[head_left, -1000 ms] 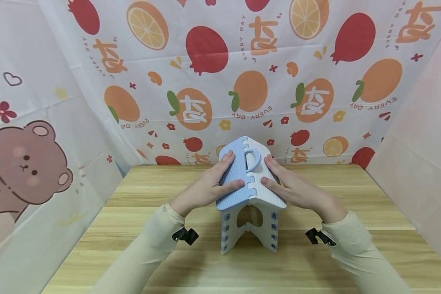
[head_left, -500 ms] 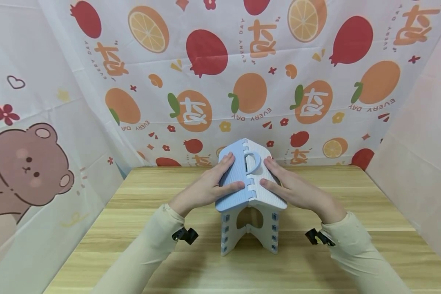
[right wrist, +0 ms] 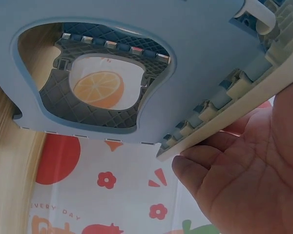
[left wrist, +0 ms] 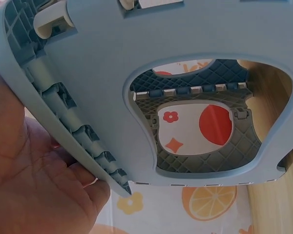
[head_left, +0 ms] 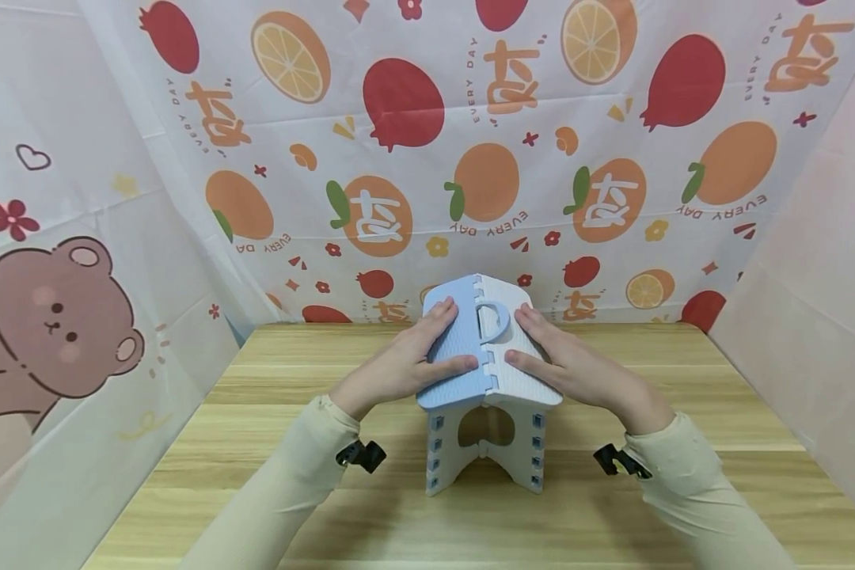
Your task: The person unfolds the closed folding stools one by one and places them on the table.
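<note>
A plastic folding stool stands part-folded on the table in the head view. Its top slopes like a roof, with one blue half and one white half, and a blue loop handle at the middle hinge. My left hand grips the blue half, thumb and index finger lying on its face. The right hand holds the white half the same way. Both wrist views show bent fingers at the lower outer edges and the end panel with its cut-out; fingers over the top are hidden there.
Under the stool lies a wood-grain table. A fruit-printed cloth hangs behind it, a bear-printed cloth at the left and a pale cloth at the right. Table surface extends on both sides of the stool.
The stool's two top halves have spread slightly apart and its legs stand a little wider. Both hands keep their hold, the view shifting slightly.
</note>
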Motion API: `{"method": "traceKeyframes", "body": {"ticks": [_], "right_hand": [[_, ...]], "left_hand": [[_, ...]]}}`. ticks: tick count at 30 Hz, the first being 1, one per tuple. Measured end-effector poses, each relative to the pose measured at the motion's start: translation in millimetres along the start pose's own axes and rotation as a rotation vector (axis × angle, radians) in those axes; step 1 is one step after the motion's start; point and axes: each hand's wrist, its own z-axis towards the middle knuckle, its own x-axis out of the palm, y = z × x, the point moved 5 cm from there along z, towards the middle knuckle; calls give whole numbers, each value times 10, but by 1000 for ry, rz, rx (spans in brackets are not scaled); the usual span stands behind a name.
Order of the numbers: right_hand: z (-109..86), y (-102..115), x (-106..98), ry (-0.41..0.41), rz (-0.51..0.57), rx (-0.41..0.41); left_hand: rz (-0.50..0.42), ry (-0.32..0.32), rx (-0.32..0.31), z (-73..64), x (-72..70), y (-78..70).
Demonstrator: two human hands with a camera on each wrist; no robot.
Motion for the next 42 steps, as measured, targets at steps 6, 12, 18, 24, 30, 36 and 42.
{"method": "traceKeyframes", "body": {"ticks": [6, 12, 18, 24, 30, 36, 42], "right_hand": [[24, -3, -20, -15, -27, 20], [29, 3, -38, -26, -54, 44], [27, 4, -42, -35, -63, 42], [21, 13, -41, -24, -61, 47], [0, 21, -42, -20, -71, 45], [-49, 10, -29, -36, -77, 50], [-103, -19, -16, -71, -65, 25]], "left_hand": [[54, -1, -13, 12, -15, -37], [117, -7, -25, 16, -25, -83], [124, -14, -30, 5, -27, -103], [124, -14, -34, -14, -21, -103], [127, -19, -25, -34, -18, -123], [113, -18, -12, -53, -1, -141], [32, -72, 13, -134, -1, -87]]}}
